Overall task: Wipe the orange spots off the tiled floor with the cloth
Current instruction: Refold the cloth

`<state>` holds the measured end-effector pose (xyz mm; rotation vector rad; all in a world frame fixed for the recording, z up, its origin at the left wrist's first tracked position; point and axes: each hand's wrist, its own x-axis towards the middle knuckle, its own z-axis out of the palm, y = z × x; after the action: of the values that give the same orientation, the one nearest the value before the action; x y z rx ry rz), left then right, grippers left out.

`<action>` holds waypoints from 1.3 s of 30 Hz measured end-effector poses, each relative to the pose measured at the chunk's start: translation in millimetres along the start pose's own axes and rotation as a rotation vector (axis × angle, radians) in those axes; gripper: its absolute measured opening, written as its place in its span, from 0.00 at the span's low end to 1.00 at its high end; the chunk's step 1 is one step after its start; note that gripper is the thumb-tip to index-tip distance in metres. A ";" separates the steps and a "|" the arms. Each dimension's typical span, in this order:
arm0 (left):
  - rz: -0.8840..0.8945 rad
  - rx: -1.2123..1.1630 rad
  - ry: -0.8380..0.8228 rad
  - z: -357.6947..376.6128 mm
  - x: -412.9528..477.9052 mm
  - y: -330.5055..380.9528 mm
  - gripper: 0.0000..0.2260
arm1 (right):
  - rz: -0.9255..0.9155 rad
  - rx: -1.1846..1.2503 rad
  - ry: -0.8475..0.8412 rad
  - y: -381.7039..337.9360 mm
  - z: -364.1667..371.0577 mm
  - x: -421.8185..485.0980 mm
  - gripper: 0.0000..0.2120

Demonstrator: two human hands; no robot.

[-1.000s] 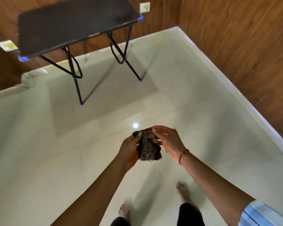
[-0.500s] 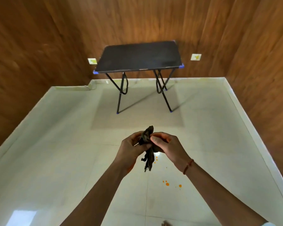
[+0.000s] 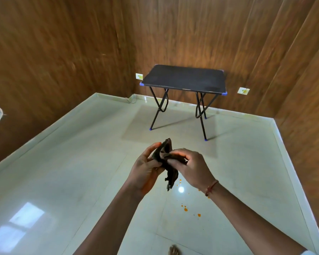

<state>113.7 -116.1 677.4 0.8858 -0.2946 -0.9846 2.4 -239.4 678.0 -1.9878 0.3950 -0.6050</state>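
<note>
A dark brown cloth [image 3: 168, 162] is held up in front of me by both hands, one end dangling down. My left hand [image 3: 145, 172] grips its left side and my right hand [image 3: 193, 166] pinches its right side. Below the hands, several small orange spots [image 3: 185, 209] dot the pale tiled floor [image 3: 72, 181], with one more orange spot [image 3: 198, 215] to the right and some just under the hanging cloth end. The hands are well above the floor.
A black folding table [image 3: 184, 79] with blue corner caps stands at the far wall. Wood-panelled walls enclose the floor on three sides, with white skirting [image 3: 293, 162] along the right. My bare foot [image 3: 174, 250] shows at the bottom edge.
The view has lifted and swung, so the table sits farther off and right of centre. The hands have shifted the cloth, bunching it between them; it still hangs in both hands.
</note>
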 end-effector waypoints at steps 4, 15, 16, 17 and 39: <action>0.059 -0.066 0.069 4.1 -42.3 -9.6 0.22 | 0.155 0.303 0.026 -20.4 -10.8 -26.5 0.10; 0.015 0.785 -0.325 26.2 -57.1 17.5 0.22 | 0.231 0.152 -0.353 -82.7 -87.9 -14.4 0.08; 0.002 0.833 -0.361 40.0 -52.3 16.8 0.18 | 0.220 0.148 -0.328 -84.7 -97.0 -6.3 0.09; -0.007 0.823 -0.349 51.2 -48.0 15.3 0.16 | 0.222 0.175 -0.269 -84.6 -104.5 0.4 0.10; -0.368 0.767 0.426 73.0 83.6 -166.0 0.25 | 0.893 0.522 -0.104 186.0 -142.0 -35.1 0.40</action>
<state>17.7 -263.6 583.3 1.8694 -0.1390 -0.9927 -111.1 -410.6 560.6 -1.1630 0.8849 -0.0141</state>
